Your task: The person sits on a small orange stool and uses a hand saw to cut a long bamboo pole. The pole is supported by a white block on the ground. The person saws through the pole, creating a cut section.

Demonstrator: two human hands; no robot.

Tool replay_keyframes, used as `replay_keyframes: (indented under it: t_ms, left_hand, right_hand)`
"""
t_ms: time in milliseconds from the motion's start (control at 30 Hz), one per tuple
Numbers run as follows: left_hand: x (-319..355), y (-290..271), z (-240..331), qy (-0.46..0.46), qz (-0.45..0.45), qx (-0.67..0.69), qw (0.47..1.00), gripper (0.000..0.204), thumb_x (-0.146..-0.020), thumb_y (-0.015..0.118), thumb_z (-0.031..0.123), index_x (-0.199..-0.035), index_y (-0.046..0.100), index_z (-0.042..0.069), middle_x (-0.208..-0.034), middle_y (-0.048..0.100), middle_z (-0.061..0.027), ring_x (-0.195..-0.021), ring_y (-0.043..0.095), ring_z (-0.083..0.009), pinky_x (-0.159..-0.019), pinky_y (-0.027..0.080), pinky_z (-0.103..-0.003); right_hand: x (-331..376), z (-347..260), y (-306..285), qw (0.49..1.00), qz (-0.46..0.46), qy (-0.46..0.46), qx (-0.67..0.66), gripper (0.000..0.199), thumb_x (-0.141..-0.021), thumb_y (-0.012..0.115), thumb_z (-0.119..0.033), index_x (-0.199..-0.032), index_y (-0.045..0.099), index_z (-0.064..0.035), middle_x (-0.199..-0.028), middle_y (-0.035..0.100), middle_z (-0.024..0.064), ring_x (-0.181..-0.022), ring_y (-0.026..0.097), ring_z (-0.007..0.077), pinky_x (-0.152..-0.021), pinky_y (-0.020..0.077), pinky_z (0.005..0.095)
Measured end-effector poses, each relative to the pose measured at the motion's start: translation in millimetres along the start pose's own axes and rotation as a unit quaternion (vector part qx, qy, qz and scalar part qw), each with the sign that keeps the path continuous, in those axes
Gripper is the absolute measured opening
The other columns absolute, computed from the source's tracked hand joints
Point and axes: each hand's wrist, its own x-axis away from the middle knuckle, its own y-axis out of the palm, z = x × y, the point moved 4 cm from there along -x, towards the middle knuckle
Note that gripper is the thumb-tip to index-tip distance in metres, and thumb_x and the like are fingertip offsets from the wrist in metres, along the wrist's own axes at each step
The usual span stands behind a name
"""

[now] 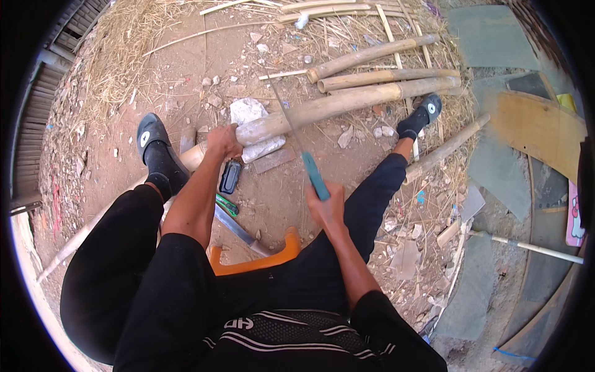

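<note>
A thick bamboo pole [347,104] lies slantwise across the ground in front of me. My left hand [224,142] is closed around it near its left part. In my right hand [326,202] is the teal handle of a handsaw [315,176]. The saw's thin blade crosses the pole just right of my left hand; whether its teeth have cut in, I cannot tell. Beneath the pole by the blade are a whitish rock [248,110] and a pale, rounded block [263,149]. My right foot, in a dark slide sandal, is beside the pole's right part.
Further bamboo poles [378,54] lie beyond. Near my left leg are a dark oblong case [230,177], a green-handled tool [227,204] and a curved blade-like piece [238,227]. An orange seat edge [257,265] shows between my legs. Boards [538,130] and grey sheets [496,37] cover the right side.
</note>
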Motion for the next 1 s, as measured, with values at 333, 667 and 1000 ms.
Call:
replay_keyframes:
  t_ms: [333,667,1000]
  left_hand:
    - [-16.1,-26.1,-18.3,0.005,0.001,-0.014,1.0,0.063,-0.053,0.081,0.023,-0.113,0.067,0.01,-0.104,0.073,-0.0166,-0.102,0.069,-0.0341,-0.083,0.057,-0.043]
    - [50.7,-20.0,-7.7,-0.009,0.005,0.014,1.0,0.07,-0.053,0.076,0.016,-0.121,0.063,0.011,-0.109,0.072,-0.0154,-0.106,0.069,-0.0349,-0.086,0.057,-0.042]
    - [2.5,-3.7,-23.1,0.006,-0.059,0.027,0.998,0.075,-0.049,0.083,0.027,-0.12,0.065,0.014,-0.105,0.073,-0.0152,-0.097,0.071,-0.0333,-0.082,0.058,-0.043]
  right_hand:
    - [112.1,11.3,-67.7,0.999,-0.02,0.022,-0.036,0.018,-0.078,0.068,-0.008,-0.065,0.062,0.003,-0.05,0.052,0.0065,-0.047,0.05,0.0077,-0.048,0.0424,0.0304]
    - [-3.0,1.3,-12.4,0.999,-0.026,-0.011,-0.037,0.031,-0.079,0.068,-0.018,-0.062,0.056,0.0054,-0.051,0.05,0.0178,-0.045,0.05,0.0206,-0.05,0.041,0.0406]
    - [117.9,31.1,-96.5,0.998,-0.037,0.038,-0.033,0.018,-0.08,0.069,-0.01,-0.069,0.064,0.0026,-0.051,0.051,0.0088,-0.047,0.05,0.0103,-0.048,0.0386,0.0313]
